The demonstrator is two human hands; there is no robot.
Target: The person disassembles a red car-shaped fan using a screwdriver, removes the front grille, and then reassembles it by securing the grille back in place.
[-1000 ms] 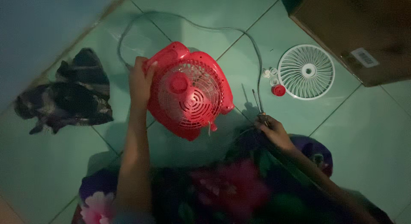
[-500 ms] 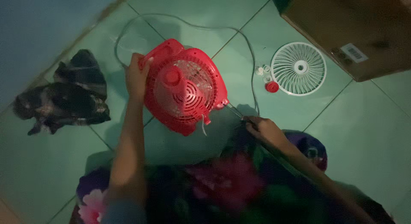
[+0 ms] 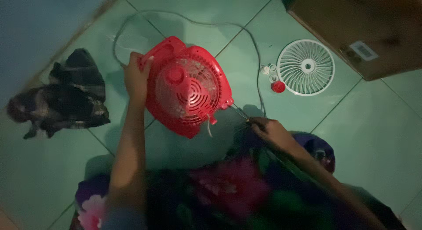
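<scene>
A red box fan (image 3: 187, 90) lies on the green tiled floor, its rear grille and round motor hub facing up. My left hand (image 3: 134, 78) grips the fan's left edge. My right hand (image 3: 268, 129) is closed around a thin screwdriver (image 3: 241, 112) whose tip reaches the fan's lower right corner. A grey power cord (image 3: 246, 41) loops from the fan across the tiles behind it.
A white round fan grille (image 3: 306, 67) lies to the right, with a small red cap (image 3: 278, 86) and little white parts (image 3: 268, 71) beside it. A cardboard box (image 3: 365, 27) fills the top right. A dark crumpled cloth (image 3: 66, 96) lies at left. My floral garment (image 3: 228, 190) covers the foreground.
My right hand has moved up from my lap towards the fan's lower right corner, bringing the screwdriver tip to it. My left hand keeps its hold on the fan's edge.
</scene>
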